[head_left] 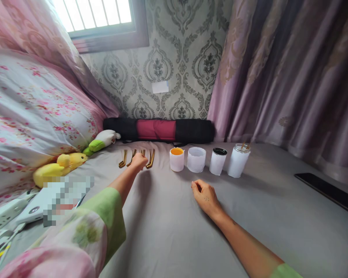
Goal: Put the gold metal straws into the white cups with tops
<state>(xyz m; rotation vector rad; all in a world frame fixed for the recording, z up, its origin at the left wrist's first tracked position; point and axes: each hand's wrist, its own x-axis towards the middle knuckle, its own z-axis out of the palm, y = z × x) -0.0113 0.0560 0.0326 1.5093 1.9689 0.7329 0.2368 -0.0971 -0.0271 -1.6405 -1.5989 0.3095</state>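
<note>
My left hand (139,161) is closed among a row of thin, bent, gold-brown pieces lying on the grey sheet. One bent gold-brown piece (151,159) lies just right of the hand, another (123,159) to its left. Part of one more shows behind my knuckles; my fingertips are hidden, so what they grip cannot be told. My right hand (204,196) rests on the sheet with curled fingers and nothing visible in them. Beyond it stand a white-wrapped cup with orange inside (176,162), a wide whitish cup (196,162), a black-topped white can (217,164) and a white-wrapped jar (237,164) holding thin brown sticks.
A black and red roll (156,129) lies along the patterned wall. Plush toys (58,166) and a floral bundle (40,104) are on the left, with a white power strip (8,212) nearer me. At the right lies a flat black object (327,191) by the curtain (272,77).
</note>
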